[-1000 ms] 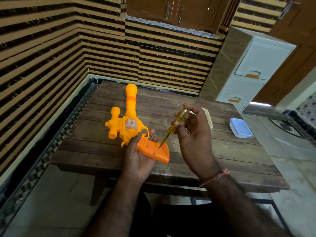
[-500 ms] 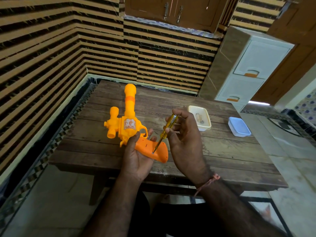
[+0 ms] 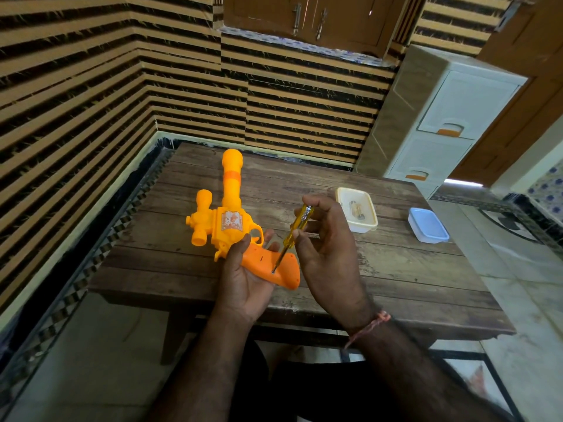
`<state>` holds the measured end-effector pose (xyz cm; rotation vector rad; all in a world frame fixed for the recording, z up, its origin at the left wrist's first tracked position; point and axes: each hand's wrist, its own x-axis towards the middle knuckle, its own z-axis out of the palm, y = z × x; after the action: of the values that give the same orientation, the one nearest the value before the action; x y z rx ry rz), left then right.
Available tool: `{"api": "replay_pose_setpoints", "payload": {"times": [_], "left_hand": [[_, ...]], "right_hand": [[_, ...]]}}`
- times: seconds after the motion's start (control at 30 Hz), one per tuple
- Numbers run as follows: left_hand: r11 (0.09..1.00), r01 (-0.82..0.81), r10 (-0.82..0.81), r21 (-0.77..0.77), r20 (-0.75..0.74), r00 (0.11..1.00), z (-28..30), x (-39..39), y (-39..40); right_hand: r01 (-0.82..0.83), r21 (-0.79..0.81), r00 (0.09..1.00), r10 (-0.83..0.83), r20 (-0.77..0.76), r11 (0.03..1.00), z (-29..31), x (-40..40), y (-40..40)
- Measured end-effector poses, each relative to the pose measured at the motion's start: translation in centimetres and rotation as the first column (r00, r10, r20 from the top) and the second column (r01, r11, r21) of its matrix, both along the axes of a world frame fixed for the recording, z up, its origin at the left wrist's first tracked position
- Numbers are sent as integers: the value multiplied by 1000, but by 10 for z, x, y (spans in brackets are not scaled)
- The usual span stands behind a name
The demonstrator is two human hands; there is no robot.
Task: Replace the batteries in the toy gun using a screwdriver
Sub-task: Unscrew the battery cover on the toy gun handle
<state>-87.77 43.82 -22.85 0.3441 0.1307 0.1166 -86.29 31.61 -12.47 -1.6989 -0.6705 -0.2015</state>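
Left hand (image 3: 243, 278) cradles the orange toy gun (image 3: 231, 220) by its grip above the bench (image 3: 396, 269), fingers wrapped under. Right hand (image 3: 326, 254) pinches the yellow screwdriver (image 3: 297, 229), tip on the grip's screw. The gun's sticker is unreadable.

One gun (image 3: 227, 222), one screwdriver (image 3: 297, 228), two tubs (image 3: 370, 220).

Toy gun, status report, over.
Left hand grips toy gun handle. Right hand pinches screwdriver, tip on handle screw. Nothing in the way.
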Motion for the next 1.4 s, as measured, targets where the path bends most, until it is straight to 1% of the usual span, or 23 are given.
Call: {"api": "replay_pose_setpoints", "payload": {"times": [0.1, 0.23, 0.33, 0.47, 0.63, 0.77, 0.97, 1.1, 1.2, 1.27, 1.4], "left_hand": [[999, 16, -15, 28, -28, 999, -10, 3, 2], [1000, 21, -20, 20, -36, 999, -13, 5, 4], [1000, 3, -2, 23, -41, 999, -14, 5, 4], [1000, -14, 14, 17, -32, 999, -11, 4, 3], [1000, -19, 19, 25, -6, 1000, -7, 3, -1], [999, -24, 25, 32, -20, 999, -7, 3, 0], [998, -41, 41, 51, 2, 999, -5, 2, 0], [999, -31, 30, 32, 28, 999, -6, 1, 1], [999, -44, 45, 25, -2, 999, -2, 2, 2], [998, -54, 55, 14, -27, 998, 0, 1, 2], [999, -43, 44, 17, -18, 999, -2, 1, 0]], "right_hand": [[39, -23, 999, -39, 16, 999, -1, 2, 1], [93, -49, 994, -90, 66, 994, 3, 5, 3], [66, -62, 996, -62, 61, 996, 6, 4, 4], [9, -34, 999, -8, 40, 999, 9, 4, 4], [83, -46, 994, -79, 78, 995, 4, 8, 4], [121, -62, 988, -114, 107, 991, 5, 9, 5], [63, -33, 998, -62, 26, 997, 4, 9, 4], [92, -59, 994, -88, 58, 994, 2, 10, 3], [115, -59, 991, -110, 79, 992, 0, 11, 3], [104, -60, 993, -101, 62, 993, -1, 11, 5], [67, -50, 997, -65, 45, 996, 0, 12, 5]]}}
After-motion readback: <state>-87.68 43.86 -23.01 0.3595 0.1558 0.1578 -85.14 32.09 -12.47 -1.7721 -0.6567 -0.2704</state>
